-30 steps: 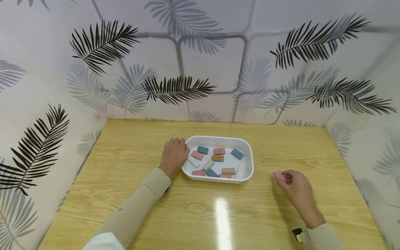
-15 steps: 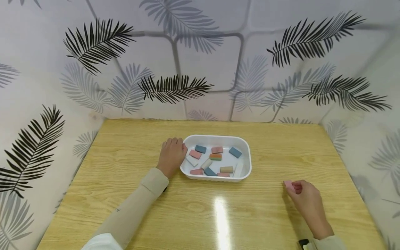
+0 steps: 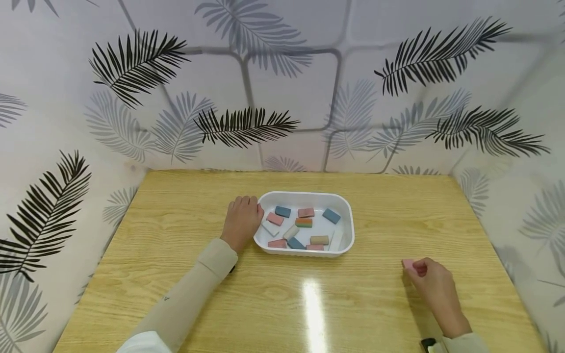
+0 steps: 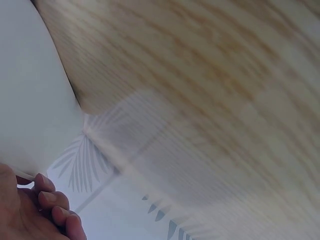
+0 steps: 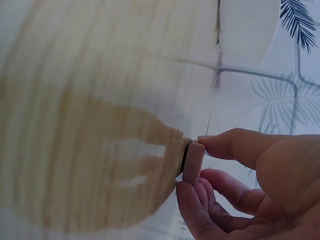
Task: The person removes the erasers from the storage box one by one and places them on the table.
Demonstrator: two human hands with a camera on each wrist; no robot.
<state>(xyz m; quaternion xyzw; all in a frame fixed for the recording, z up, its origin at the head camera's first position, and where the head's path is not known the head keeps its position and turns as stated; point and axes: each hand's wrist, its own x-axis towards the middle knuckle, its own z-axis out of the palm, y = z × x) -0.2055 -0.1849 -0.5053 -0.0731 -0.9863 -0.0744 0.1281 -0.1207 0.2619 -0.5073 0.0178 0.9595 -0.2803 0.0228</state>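
Observation:
My left hand (image 3: 241, 221) grips the left rim of a white plastic tray (image 3: 304, 253). In the left wrist view its curled fingers (image 4: 52, 200) hold the rim, and the tray's outer wall fills the left side. Inside the tray lie several small erasers: pink, blue, white, beige and one striped orange and green eraser (image 3: 303, 222). To the right of the tray, my right hand (image 3: 436, 287) pinches a pink eraser (image 5: 194, 164) between thumb and fingers, at or just above the tabletop. Whether it touches the wood is hard to tell.
The tray stands mid-way on a wooden table (image 3: 185, 196) with a bright light reflection (image 3: 314, 314) in front. Leaf-patterned walls (image 3: 287, 88) enclose the back and both sides of the table.
My right hand, pinching the pink eraser, has moved rightward and nearer to me, then almost stopped. The left hand stays on the tray rim; the whole view has shifted slightly.

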